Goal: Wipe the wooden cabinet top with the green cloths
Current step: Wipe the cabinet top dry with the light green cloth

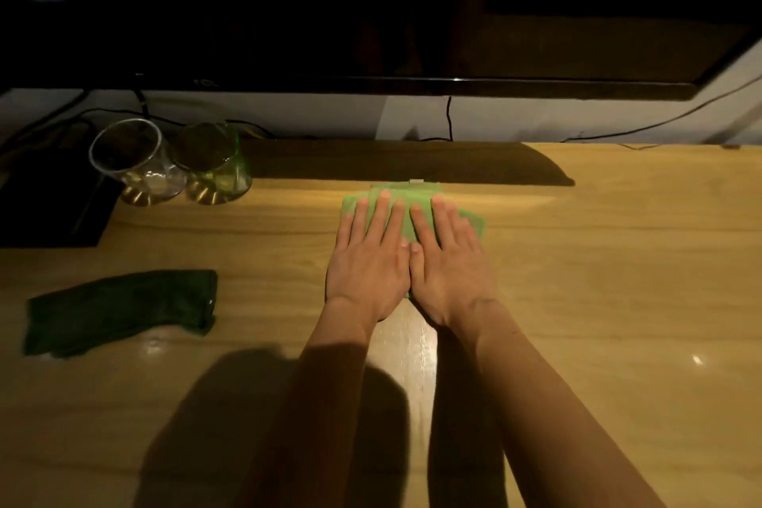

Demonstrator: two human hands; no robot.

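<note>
A light green cloth (416, 194) lies folded on the wooden cabinet top (618, 260), near the middle. My left hand (367, 260) and my right hand (449, 264) lie flat on it side by side, palms down, fingers straight and slightly apart, thumbs touching. The hands cover most of the cloth; only its far edge and corners show. A second, dark green cloth (119, 311) lies crumpled on the wood at the left, apart from both hands.
Two short glasses, one clear (136, 163) and one green-tinted (214, 163), stand at the back left. A black flat object (49, 206) lies at the far left. A dark TV screen (371, 12) hangs over the back edge, with cables (449, 118) behind.
</note>
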